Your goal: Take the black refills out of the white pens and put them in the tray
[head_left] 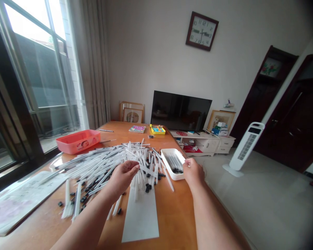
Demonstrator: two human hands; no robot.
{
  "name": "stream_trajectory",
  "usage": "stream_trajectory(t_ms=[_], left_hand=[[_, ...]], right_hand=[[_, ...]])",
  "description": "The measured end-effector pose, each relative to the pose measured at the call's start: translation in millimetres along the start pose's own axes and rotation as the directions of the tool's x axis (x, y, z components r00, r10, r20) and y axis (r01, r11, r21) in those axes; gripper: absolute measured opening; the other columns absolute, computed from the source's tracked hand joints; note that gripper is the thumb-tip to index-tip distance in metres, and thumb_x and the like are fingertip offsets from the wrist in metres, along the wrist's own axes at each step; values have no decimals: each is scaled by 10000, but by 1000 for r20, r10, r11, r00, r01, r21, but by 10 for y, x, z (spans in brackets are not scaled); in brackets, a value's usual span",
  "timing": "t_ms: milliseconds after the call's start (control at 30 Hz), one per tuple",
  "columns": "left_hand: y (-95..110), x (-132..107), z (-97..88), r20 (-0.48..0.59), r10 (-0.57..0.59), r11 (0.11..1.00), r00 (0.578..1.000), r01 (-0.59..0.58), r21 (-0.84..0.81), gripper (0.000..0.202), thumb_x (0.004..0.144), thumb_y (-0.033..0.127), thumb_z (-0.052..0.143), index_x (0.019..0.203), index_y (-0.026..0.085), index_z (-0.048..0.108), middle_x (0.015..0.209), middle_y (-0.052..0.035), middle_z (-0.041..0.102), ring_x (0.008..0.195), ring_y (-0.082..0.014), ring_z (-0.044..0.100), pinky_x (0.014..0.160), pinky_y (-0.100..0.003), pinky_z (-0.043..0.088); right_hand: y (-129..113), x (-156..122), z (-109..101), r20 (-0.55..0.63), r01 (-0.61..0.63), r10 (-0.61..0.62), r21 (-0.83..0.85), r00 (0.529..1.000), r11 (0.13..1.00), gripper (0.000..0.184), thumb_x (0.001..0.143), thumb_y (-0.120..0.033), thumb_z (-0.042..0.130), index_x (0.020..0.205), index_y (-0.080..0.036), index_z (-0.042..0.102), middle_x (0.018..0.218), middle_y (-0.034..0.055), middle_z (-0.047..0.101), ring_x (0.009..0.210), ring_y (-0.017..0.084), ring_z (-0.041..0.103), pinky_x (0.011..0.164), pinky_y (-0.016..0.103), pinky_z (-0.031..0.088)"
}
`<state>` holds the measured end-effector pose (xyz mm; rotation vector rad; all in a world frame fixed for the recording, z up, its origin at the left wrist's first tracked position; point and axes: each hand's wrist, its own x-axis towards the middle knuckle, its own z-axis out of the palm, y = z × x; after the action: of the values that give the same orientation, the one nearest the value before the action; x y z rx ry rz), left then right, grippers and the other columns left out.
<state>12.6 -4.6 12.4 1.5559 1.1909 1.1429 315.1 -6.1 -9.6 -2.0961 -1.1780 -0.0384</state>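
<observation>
My left hand [125, 173] is closed, with thumb and fingertips pinching a slim translucent white plastic tube [148, 170] above the pile. Below and around it spreads a large heap of similar tubes [99, 161], with small black caps [148, 188] scattered among them. My right hand [194, 171] is at the right rim of a white tray [181, 177], its thumb and fingers pressed together. Whether it pinches the rim or something small, I cannot tell. Inside the tray lie slender tubes with dark ends [174, 162], side by side. A white sheet [141, 217] lies flat in front of me.
A pink plastic basket [78, 141] stands at the table's left edge, near a large printed sheet [23, 198]. Farther back lie a pen [106, 130], booklets [137, 129] and a yellow box [158, 130]. The wooden table's right edge [219, 201] runs under my right forearm.
</observation>
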Motion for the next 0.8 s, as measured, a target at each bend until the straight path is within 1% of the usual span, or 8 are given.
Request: stream_trajectory(t_ms=[133,233,333,400,533,633,733,800], left_hand=[[-92,40,9,11,63,991,998,-64,121,457,827,511,624,1080,138,697,1000,-113,753,943,-254,690,838,-349,509],[-183,62,36,41,183,947,982,-188,259,364,881,459,566,1058,171,699,1013,-98,746,952,-244,689,840,-337,510],[-202,22,103,121,326,836,938,-345,426,306,938,384,482,1078,210,691,1049,-88,718,973,-234,671,848,-331,501],[-159,-36,166,204,370,763,906,-422,489,308,960,332,439,1120,225,680,1086,-89,696,996,-233,654,870,-337,491],[0,-156,291,328,357,674,875,-484,558,340,971,258,393,1183,235,658,1103,-95,672,1053,-242,627,909,-344,476],[115,-193,380,388,314,622,867,-496,605,367,957,210,383,1210,247,646,1096,-91,666,1064,-248,619,912,-350,476],[184,-169,516,437,258,580,862,-500,643,412,932,184,389,1268,261,615,1154,-92,661,1110,-261,609,948,-377,471],[199,-126,651,470,223,564,854,-507,652,471,916,171,393,1343,266,566,1222,-100,648,1157,-269,596,981,-389,463]], right_hand=[[-69,-8,-160,-23,22,-21,56,1000,998,307,909,-281,417,1081,-237,668,1045,83,728,960,249,644,757,306,435],[-135,-2,-271,-13,71,-71,76,997,995,359,931,-275,356,1125,-226,654,1116,78,716,1026,236,635,803,290,440],[-180,42,-349,79,129,-135,74,988,989,371,926,-252,354,1087,-221,686,1101,69,724,1011,219,640,774,264,442],[-195,96,-385,182,171,-181,66,967,983,339,901,-223,396,997,-225,721,1030,51,741,941,197,654,719,240,435],[-195,228,-427,426,247,-235,27,874,969,220,816,-173,539,790,-205,755,809,22,746,731,155,652,619,214,407],[-183,305,-424,565,293,-231,-21,792,956,153,767,-136,628,724,-189,765,728,23,735,668,147,646,595,213,407],[-199,340,-389,639,341,-220,-70,737,938,85,757,-141,702,714,-177,767,717,38,728,672,166,660,600,228,436],[-240,346,-355,635,380,-240,-91,734,920,60,816,-210,717,824,-171,762,849,54,737,765,187,678,674,251,489]])
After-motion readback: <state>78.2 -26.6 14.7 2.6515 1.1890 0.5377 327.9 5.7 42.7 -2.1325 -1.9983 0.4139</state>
